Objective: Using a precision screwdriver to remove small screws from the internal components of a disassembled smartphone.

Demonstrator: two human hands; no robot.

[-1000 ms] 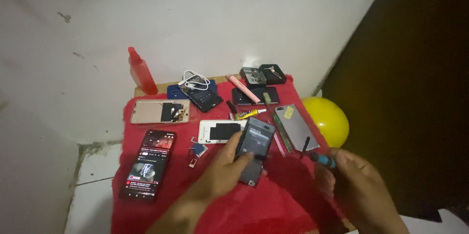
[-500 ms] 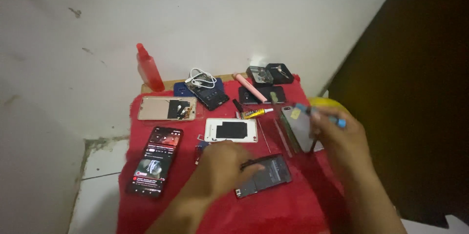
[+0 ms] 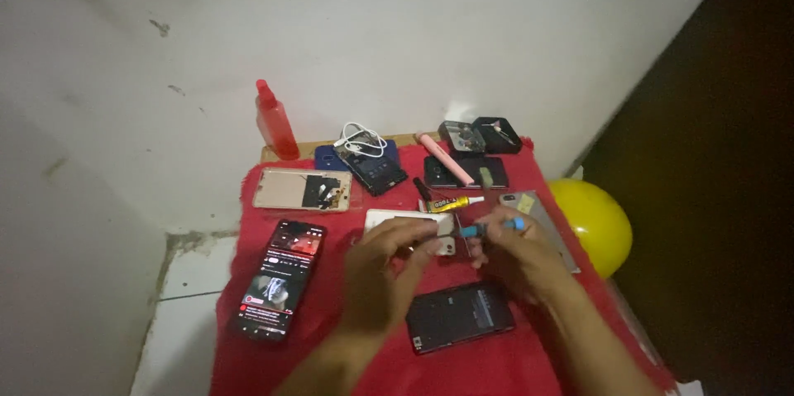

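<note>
A: How many phones lie on the red cloth (image 3: 331, 338)?
B: Two near the hands: a lit phone (image 3: 279, 278) and a dark phone (image 3: 460, 316). One red bottle (image 3: 275, 121), one glue tube (image 3: 455, 204).
A: And the hands?
B: Left hand (image 3: 389, 268) pinches a small white part (image 3: 445, 244); right hand (image 3: 513, 257) grips a blue-handled tool (image 3: 494, 228), tip meeting that part above the cloth

Red-clothed table (image 3: 347, 363) strewn with phones (image 3: 278, 278), spray bottle (image 3: 275, 121)
</note>
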